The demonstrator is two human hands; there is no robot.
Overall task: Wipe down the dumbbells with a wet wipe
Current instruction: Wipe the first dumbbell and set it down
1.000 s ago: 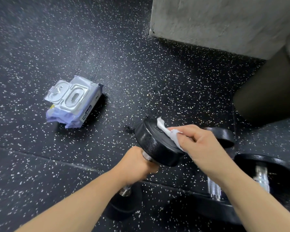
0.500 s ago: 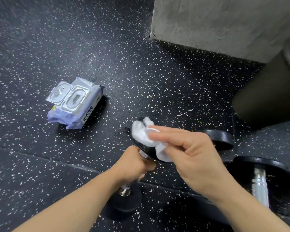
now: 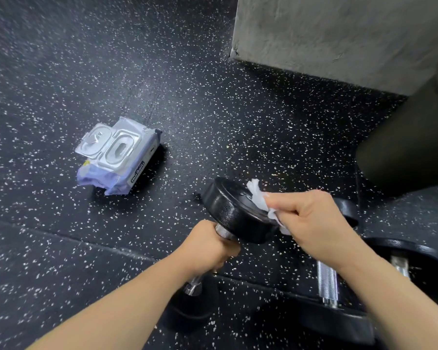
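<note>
Crumpled wipe (image 3: 257, 198) slid rightward | right fingers (image 3: 290, 202) pinch it | left fingers (image 3: 229, 251) grip knurled handle (image 3: 223, 232)

— What do we see of the floor (image 3: 238, 117)?
— We see black rubber with white specks. A pack of wet wipes (image 3: 116, 157) lies left of centre, its lid open. Two dumbbells (image 3: 326, 281) lie at the lower right, near each other. A grey concrete block (image 3: 339, 34) stands at the upper right.

A gym, by the look of it: a black rubber floor (image 3: 61, 59) flecked with white, a seam running across it, black dumbbells (image 3: 326, 281) with chrome handles, a bare concrete wall (image 3: 339, 34) behind, and a dark cylinder (image 3: 402, 147) on the right.
</note>
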